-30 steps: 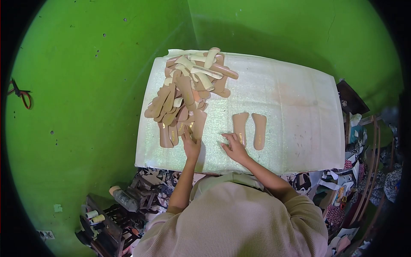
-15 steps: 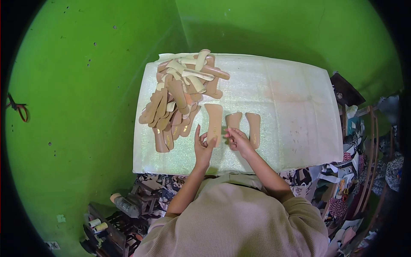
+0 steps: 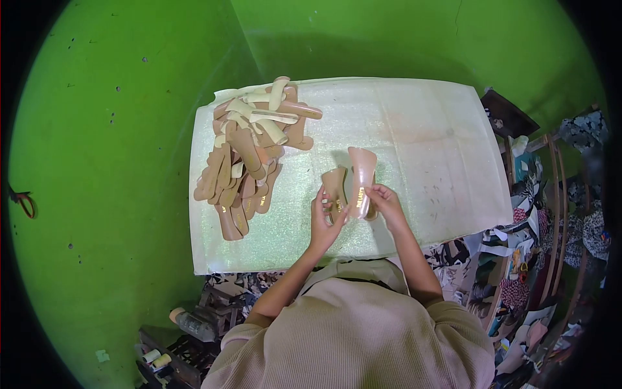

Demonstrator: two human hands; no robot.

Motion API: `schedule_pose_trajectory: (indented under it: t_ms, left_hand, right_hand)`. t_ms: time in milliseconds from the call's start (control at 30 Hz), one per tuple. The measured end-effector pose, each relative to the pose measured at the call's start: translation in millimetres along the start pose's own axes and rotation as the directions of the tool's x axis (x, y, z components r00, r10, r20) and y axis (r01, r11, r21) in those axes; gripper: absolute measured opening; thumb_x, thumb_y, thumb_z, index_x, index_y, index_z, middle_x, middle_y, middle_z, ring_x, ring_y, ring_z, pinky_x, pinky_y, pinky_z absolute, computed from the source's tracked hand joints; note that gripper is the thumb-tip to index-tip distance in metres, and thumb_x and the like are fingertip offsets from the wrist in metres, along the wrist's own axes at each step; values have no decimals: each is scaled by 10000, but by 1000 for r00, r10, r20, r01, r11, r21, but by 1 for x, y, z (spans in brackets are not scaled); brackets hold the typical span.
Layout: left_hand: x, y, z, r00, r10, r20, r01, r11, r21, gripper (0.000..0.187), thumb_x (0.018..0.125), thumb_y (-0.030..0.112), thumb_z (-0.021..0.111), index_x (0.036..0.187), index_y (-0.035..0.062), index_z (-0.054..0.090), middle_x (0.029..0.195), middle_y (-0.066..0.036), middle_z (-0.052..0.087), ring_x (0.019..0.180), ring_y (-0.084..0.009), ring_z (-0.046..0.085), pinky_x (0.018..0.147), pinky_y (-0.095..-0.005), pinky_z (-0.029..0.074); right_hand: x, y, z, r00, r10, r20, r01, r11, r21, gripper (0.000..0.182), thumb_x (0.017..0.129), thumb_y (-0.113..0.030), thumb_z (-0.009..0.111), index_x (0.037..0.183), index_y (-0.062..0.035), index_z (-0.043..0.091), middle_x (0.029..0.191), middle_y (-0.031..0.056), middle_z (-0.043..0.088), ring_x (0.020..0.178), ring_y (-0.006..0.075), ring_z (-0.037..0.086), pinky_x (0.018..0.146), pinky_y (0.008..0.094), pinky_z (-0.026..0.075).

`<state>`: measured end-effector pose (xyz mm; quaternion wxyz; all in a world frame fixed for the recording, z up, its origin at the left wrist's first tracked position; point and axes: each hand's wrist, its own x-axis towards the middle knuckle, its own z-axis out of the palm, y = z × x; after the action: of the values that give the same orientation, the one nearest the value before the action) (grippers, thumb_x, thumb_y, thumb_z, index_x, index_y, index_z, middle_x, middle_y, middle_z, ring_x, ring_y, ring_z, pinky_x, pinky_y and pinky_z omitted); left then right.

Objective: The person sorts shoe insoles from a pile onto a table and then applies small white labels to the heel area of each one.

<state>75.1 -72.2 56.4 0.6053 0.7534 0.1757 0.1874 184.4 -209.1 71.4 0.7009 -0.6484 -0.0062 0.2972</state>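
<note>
A tan insole (image 3: 364, 172) with gold lettering is raised over the table, its wide end pointing away from me. My right hand (image 3: 387, 203) pinches its right edge between thumb and fingers. My left hand (image 3: 325, 220) has its fingers apart, with the thumb by the insole's lower left corner. Between that thumb and those fingers another tan insole (image 3: 334, 183) lies on the table, partly covered by the hand. A third insole (image 3: 372, 212) shows as a sliver under the raised one.
A heap of tan and cream insoles (image 3: 243, 146) covers the table's left side, several with gold lettering. The table (image 3: 427, 142) has a pale, shiny cover. Green walls stand behind and left. Scraps and a rack (image 3: 554, 194) are on the right; a bottle (image 3: 193, 324) and thread spools (image 3: 161, 361) are lower left.
The insole that was upright in my left hand has moved right, over another insole, and is now in my right hand. The whole view has shifted slightly.
</note>
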Motion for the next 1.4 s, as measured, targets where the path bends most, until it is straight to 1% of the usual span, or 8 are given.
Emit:
schedule_pose_trajectory:
  t_ms: [67, 167, 300, 600, 700, 1000, 1200, 1400]
  left_hand:
    - [4, -15, 3, 993, 118, 16, -118, 960, 255, 643, 749, 170, 646, 1291, 26, 329, 1150, -174, 426, 1043, -264, 451, 856, -366, 378]
    - [8, -5, 4, 939, 214, 268, -323, 813, 485, 628, 735, 225, 640, 1269, 42, 366, 1215, -168, 402, 1114, -320, 407, 912, -427, 320]
    - [9, -11, 15, 890, 140, 434, -412, 657, 631, 678, 701, 287, 666, 1283, 79, 388, 1339, -175, 301, 1232, -328, 291, 941, -504, 253]
    - [16, -25, 30, 875, 212, 436, -457, 658, 598, 587, 705, 262, 663, 1238, 114, 463, 1393, -206, 186, 1243, -420, 211, 952, -553, 252]
    - [14, -19, 31, 888, 105, 447, -412, 610, 677, 526, 719, 246, 649, 1203, 105, 497, 1402, -201, 175, 1241, -417, 217, 937, -549, 284]
    - [15, -39, 30, 871, 242, 428, -476, 630, 613, 335, 731, 200, 629, 995, -4, 604, 1353, -198, 301, 1174, -403, 329, 930, -474, 344]
    - [14, -52, 29, 870, 254, 422, -480, 631, 610, 310, 759, 189, 586, 950, -55, 592, 1352, -188, 296, 1186, -366, 316, 929, -481, 333]
    - [13, -52, 27, 873, 264, 410, -475, 647, 596, 344, 765, 205, 582, 1022, -25, 583, 1353, -179, 303, 1190, -362, 315, 912, -511, 334]
  right_hand:
    - [5, 0, -16, 999, -48, -19, 46, 997, -69, 120, 814, -136, 620, 853, -24, 605, 724, -10, 593, 611, 31, 495, 573, 167, 382]
    - [24, 26, -44, 997, -82, -8, 79, 984, -160, 122, 808, -124, 624, 840, -8, 606, 739, 12, 609, 651, 51, 528, 616, 183, 410]
    - [34, 50, -60, 998, -68, -4, 65, 969, -237, 154, 811, -135, 624, 870, 7, 612, 776, 27, 617, 691, 60, 540, 649, 192, 425]
    - [44, 78, -67, 999, -49, -20, 43, 972, -232, 137, 803, -122, 631, 846, 6, 607, 750, 20, 607, 661, 58, 529, 607, 184, 415]
    - [45, 79, -66, 999, -36, -39, 25, 968, -251, 136, 801, -124, 633, 836, 4, 607, 742, 13, 601, 650, 55, 521, 601, 184, 412]
    - [46, 82, -64, 998, -54, -33, 43, 959, -281, 138, 792, -132, 646, 803, -1, 605, 717, 7, 592, 630, 48, 505, 576, 185, 399]
    - [50, 87, -62, 994, -95, -56, 69, 931, -358, 148, 791, -132, 645, 806, 7, 596, 699, 10, 588, 609, 52, 505, 560, 192, 410]
    - [52, 89, -61, 982, -178, -68, 115, 838, -533, 149, 789, -123, 644, 794, 10, 576, 683, 20, 579, 604, 54, 508, 554, 203, 424]
